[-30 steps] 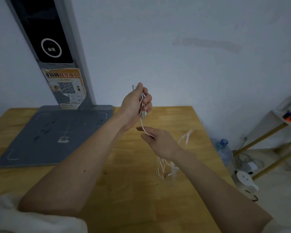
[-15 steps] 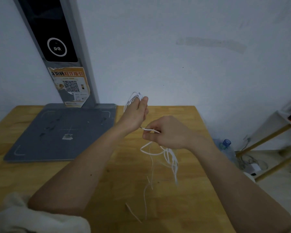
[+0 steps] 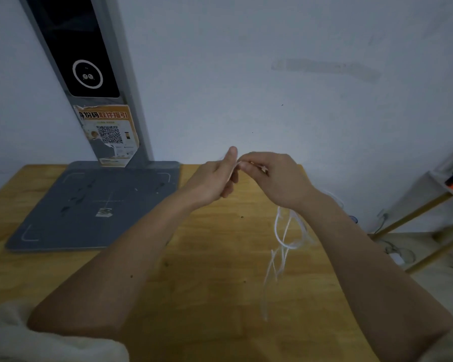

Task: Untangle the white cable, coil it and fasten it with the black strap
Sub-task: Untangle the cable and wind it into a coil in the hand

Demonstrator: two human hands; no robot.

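The thin white cable (image 3: 285, 236) hangs in loose blurred loops below my right wrist, its lower strands trailing down toward the wooden table (image 3: 220, 296). My left hand (image 3: 215, 178) is raised above the table's far edge with the thumb up, holding the cable between thumb and fingers. Touching it from the right, my right hand (image 3: 275, 176) pinches the cable at the same spot. The part of the cable inside the hands is hidden. No black strap is visible.
A grey flat base with an upright post (image 3: 94, 202), carrying a black screen and a QR sticker, occupies the table's back left. A wooden shelf rack (image 3: 429, 218) and cords on the floor lie to the right of the table. The white wall is close behind.
My right hand has risen and moved up against my left hand. The hanging loops have swung to the right, under my right wrist, and the view has shifted a little.
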